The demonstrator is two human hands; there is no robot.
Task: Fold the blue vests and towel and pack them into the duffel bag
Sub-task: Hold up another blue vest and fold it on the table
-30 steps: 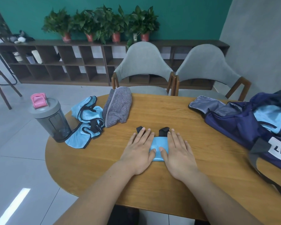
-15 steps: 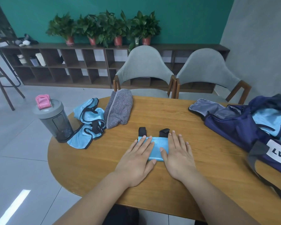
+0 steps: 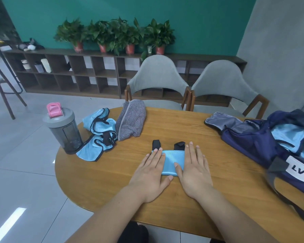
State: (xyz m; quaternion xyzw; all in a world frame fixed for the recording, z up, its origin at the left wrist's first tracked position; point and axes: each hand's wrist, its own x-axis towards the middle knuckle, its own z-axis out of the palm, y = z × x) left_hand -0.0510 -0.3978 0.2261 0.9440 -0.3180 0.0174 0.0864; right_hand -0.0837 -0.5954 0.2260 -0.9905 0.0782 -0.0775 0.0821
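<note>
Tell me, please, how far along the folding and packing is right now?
Done: blue fabric already lies inside the open duffel bag. In hand: the left hand and right hand press flat on a folded blue vest on the table. Left: that vest is not yet packed, crumpled blue vests lie beside the shaker bottle, and the grey striped towel sits bundled on the table.

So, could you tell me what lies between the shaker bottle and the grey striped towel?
In the head view, crumpled blue vests lie between the bottle and the towel.
</note>
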